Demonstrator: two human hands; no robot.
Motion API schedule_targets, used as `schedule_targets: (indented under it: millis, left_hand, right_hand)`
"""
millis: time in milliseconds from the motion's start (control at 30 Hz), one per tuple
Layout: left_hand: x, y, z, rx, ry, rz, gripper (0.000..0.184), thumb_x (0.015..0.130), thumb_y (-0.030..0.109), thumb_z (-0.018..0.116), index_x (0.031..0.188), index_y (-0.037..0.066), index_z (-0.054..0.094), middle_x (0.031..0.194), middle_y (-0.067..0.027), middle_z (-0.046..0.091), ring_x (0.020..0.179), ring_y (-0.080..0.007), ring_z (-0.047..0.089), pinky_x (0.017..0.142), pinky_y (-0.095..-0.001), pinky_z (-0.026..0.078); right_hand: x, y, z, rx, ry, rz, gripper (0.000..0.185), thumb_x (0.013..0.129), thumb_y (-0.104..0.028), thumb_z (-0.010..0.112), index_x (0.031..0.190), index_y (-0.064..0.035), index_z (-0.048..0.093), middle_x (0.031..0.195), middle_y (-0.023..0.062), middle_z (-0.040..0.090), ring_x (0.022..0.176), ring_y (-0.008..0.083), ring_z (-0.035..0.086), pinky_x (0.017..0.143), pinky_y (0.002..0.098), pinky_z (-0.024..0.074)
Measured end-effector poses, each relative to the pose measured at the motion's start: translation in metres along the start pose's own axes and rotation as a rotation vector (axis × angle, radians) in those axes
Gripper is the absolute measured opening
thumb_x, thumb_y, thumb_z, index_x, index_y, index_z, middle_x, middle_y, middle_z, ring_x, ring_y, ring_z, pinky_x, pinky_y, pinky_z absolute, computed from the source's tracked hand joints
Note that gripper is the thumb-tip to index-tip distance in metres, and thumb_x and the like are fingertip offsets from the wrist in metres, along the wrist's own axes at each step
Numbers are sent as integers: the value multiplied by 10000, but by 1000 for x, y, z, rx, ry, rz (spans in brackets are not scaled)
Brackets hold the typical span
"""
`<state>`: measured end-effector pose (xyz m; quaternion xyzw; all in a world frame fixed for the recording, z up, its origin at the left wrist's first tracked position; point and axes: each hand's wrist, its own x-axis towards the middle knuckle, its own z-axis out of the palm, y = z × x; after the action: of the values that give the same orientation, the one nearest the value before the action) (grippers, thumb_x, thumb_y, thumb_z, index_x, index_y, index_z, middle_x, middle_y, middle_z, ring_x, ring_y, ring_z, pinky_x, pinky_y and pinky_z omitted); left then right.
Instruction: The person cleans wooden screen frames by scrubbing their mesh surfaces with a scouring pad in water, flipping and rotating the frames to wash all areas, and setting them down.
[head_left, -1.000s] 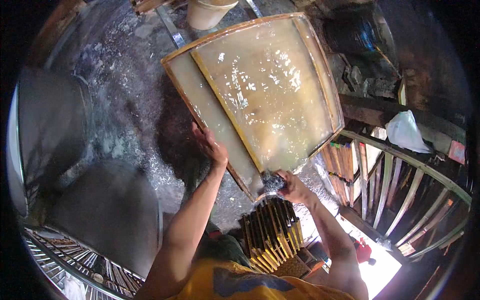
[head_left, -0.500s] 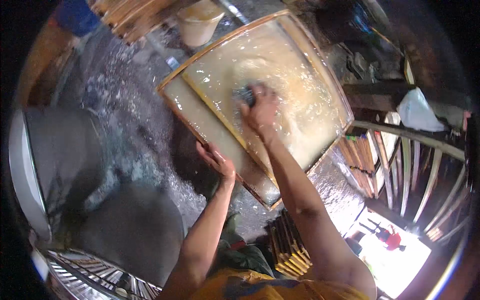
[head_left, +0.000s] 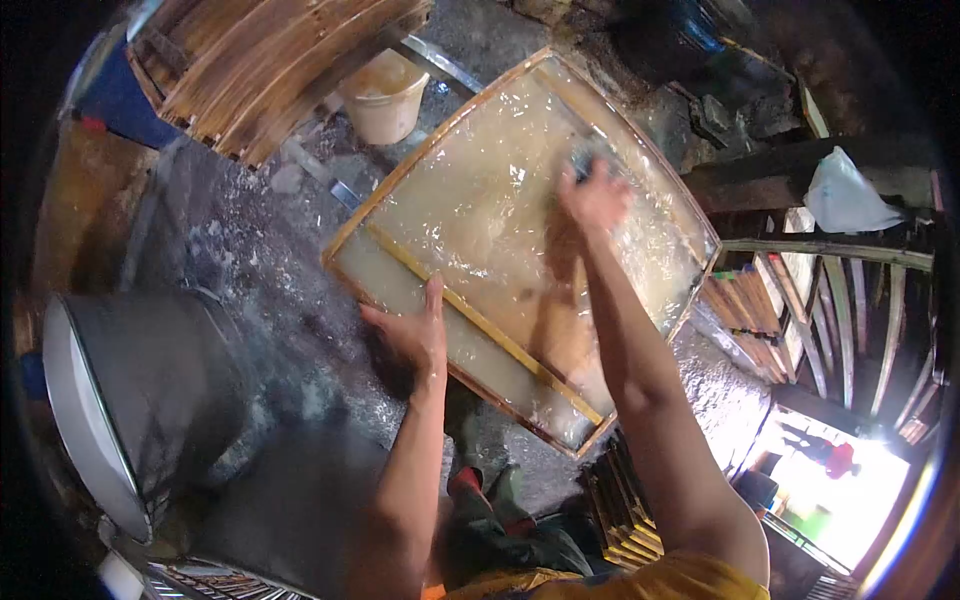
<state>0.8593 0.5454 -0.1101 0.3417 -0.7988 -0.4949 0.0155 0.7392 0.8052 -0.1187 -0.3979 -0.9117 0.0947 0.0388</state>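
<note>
A shallow wood-rimmed tray (head_left: 460, 112) holds cloudy, pale liquid with a rippled, glinting surface. A yellowish wooden strip (head_left: 500, 318) runs across it near its closer side. My left hand (head_left: 415, 335) straddles the near left rim, one digit reaching inside towards the strip and the others at the outer side. Over the far right part of the liquid is my right hand (head_left: 597, 200), smeared by motion, its fingers curved around a small dark thing (head_left: 581, 158). What that dark thing is I cannot make out.
A whitish bucket (head_left: 385, 112) stands beyond the tray, near stacked wooden slatted frames (head_left: 270, 75). On the left is a large metal drum (head_left: 150, 390). More wooden frames (head_left: 625, 505) lean by my legs. A white bag (head_left: 845, 195) hangs at right above a slatted railing.
My right hand has swept away and to the right across the liquid, the dark thing moving with it. My left hand has shifted along the rim and a digit now reaches inside. The view has also shifted.
</note>
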Motion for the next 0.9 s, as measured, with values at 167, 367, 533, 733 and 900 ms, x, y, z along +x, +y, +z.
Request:
schedule_targets:
  millis: [167,367,533,733,900]
  left_hand:
    - [-3,1,3,-105,53,72,1084,665,343,900,1418,-63,235,1338,-289,475,1224,-419,515,1021,-481,432]
    - [2,-9,4,-108,37,84,1076,677,300,894,1428,-87,226,1346,-281,467,1244,-392,494,1069,-453,391]
    - [-1,7,5,-140,-4,39,1028,698,282,879,1410,-87,236,1347,-274,459,1241,-372,488,1063,-454,391]
    - [-4,-7,5,-151,29,99,996,712,286,871,1407,-82,259,1352,-260,461,1246,-350,484,1057,-445,394]
    - [-3,-4,8,-141,32,98,1018,748,342,837,1449,-71,223,1384,-267,442,1268,-363,473,1063,-445,388]
  right_hand:
    - [-46,-60,73,-84,98,-765,440,832,-304,633,1240,-140,598,1241,174,536,1217,373,466,851,501,486]
    - [-129,56,-6,267,-195,-959,431,794,-257,724,1214,-236,635,1309,157,538,1184,380,484,1035,540,353]
    - [-31,79,-17,-19,1,-395,410,882,-296,619,1276,-190,582,1388,217,453,1242,462,406,1037,538,352]
    - [41,-49,44,59,227,-364,474,823,-400,669,1250,-223,567,1327,186,509,1226,427,444,961,578,406]
    - [-51,-117,31,132,-80,-554,339,881,-381,622,1167,-199,598,1231,164,504,1191,389,456,933,532,434]
